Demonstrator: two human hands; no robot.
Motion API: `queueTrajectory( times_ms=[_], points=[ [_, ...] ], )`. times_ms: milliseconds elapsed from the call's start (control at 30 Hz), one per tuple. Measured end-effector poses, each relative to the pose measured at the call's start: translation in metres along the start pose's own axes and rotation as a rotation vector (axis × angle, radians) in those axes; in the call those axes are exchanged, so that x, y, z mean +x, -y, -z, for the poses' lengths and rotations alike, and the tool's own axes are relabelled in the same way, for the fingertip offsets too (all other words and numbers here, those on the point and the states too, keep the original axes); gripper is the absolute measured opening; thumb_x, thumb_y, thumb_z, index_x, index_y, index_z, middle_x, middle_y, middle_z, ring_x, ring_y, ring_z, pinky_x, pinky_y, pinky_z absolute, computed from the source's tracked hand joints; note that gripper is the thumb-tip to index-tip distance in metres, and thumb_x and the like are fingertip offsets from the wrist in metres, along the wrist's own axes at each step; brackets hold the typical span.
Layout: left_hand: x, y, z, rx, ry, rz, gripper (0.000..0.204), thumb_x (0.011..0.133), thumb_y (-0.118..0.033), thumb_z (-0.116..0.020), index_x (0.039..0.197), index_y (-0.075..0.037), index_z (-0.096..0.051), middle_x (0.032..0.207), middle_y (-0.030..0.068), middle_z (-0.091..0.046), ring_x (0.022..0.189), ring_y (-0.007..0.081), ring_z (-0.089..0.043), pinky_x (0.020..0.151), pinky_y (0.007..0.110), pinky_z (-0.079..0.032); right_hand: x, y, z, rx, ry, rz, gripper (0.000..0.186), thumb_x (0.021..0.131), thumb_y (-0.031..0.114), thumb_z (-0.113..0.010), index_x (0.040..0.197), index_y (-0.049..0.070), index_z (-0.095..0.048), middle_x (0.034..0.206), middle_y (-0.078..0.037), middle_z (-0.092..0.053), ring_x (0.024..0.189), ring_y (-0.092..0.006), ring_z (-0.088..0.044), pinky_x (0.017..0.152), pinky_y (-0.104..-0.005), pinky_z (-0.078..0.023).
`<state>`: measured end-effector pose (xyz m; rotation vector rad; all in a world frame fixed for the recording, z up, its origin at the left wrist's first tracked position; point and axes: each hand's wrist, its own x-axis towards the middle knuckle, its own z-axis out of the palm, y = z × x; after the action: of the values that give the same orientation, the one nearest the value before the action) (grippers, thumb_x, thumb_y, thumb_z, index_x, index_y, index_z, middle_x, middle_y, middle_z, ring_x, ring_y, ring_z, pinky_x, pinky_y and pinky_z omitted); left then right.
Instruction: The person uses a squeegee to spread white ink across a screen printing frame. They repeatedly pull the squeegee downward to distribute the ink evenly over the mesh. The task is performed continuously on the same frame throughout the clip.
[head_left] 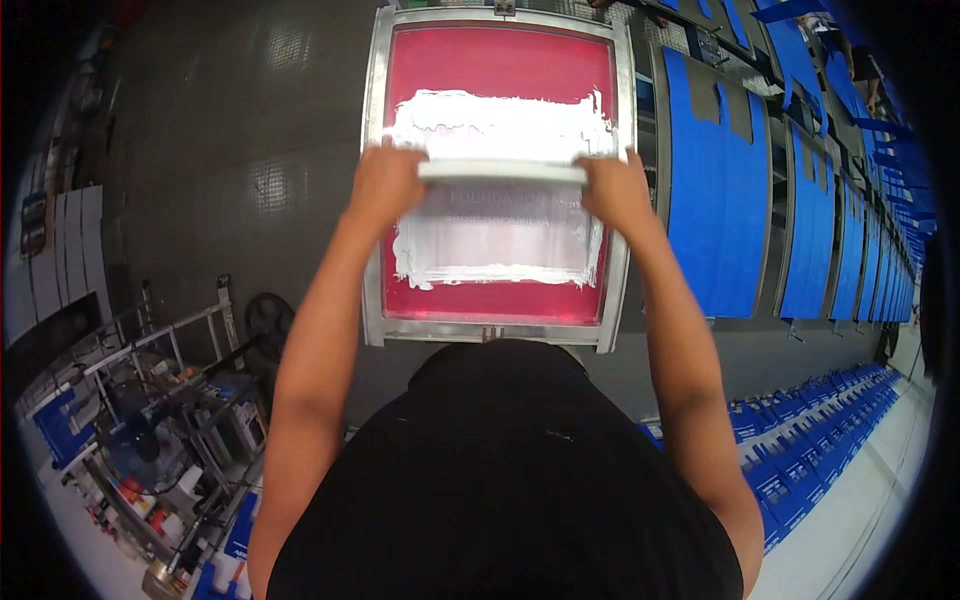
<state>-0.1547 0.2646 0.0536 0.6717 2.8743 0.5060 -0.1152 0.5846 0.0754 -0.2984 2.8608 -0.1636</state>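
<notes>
A screen-printing frame (375,90) with metal edges lies in front of me, its mesh red around a pale middle. Across the mesh runs a squeegee (503,172) with a light-coloured bar. My left hand (390,182) is closed round its left end, and my right hand (617,188) grips the right end. Thick white ink (500,110) is spread on the far side of the squeegee. On the near side the mesh shows a thin white film with faint lettering, and a ridge of ink borders its near edge. The fingers are slightly blurred.
Several blue printed panels (715,190) lie in a row to the right. More blue pieces (800,470) stand in rows at the lower right. A metal cart (190,360) with tools and containers is at the lower left. A dark surface (220,130) stretches out left of the frame.
</notes>
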Motion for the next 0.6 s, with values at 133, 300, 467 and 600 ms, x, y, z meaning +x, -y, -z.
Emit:
queueTrajectory(
  times_ms=[133,300,467,600],
  points=[
    [-0.14,-0.039,-0.039,-0.097,0.007,-0.03,0.04,0.058,0.0,-0.07,0.097,-0.006,-0.066,0.09,0.0108,-0.065,0.088,0.0298,-0.059,0.09,0.046,-0.039,-0.127,0.041,-0.04,0.083,0.113,-0.015,0.043,0.064,0.0,-0.062,0.105,0.011,-0.066,0.091,-0.009,-0.068,0.094,-0.026,-0.063,0.108,-0.0576,-0.028],
    [-0.106,-0.026,-0.063,-0.097,-0.107,-0.058,0.034,0.057,0.0,-0.068,0.09,-0.006,-0.064,0.085,0.0099,-0.062,0.085,0.0292,-0.058,0.084,0.043,-0.04,-0.101,0.023,-0.084,0.147,-0.168,0.021,0.045,0.061,-0.002,-0.064,0.104,0.012,-0.066,0.095,-0.006,-0.068,0.095,-0.0259,-0.062,0.108,-0.0592,-0.03],
    [0.057,0.013,-0.016,0.016,-0.074,-0.002,0.019,0.065,-0.012,-0.07,0.083,-0.006,-0.071,0.076,0.0189,-0.067,0.076,0.0353,-0.066,0.074,0.044,-0.051,0.049,-0.024,-0.024,-0.03,-0.095,-0.044,0.038,0.069,0.01,-0.064,0.105,0.017,-0.069,0.082,-0.011,-0.07,0.085,-0.0272,-0.067,0.101,-0.0534,-0.035],
    [0.015,-0.007,0.014,-0.048,0.013,0.019,0.021,0.069,-0.018,-0.074,0.087,-0.007,-0.071,0.076,0.0182,-0.067,0.076,0.036,-0.065,0.075,0.044,-0.051,0.008,-0.006,-0.001,0.024,0.038,-0.028,0.038,0.07,0.01,-0.062,0.106,0.017,-0.069,0.079,-0.012,-0.069,0.083,-0.0278,-0.067,0.1,-0.0535,-0.035]
  ],
)
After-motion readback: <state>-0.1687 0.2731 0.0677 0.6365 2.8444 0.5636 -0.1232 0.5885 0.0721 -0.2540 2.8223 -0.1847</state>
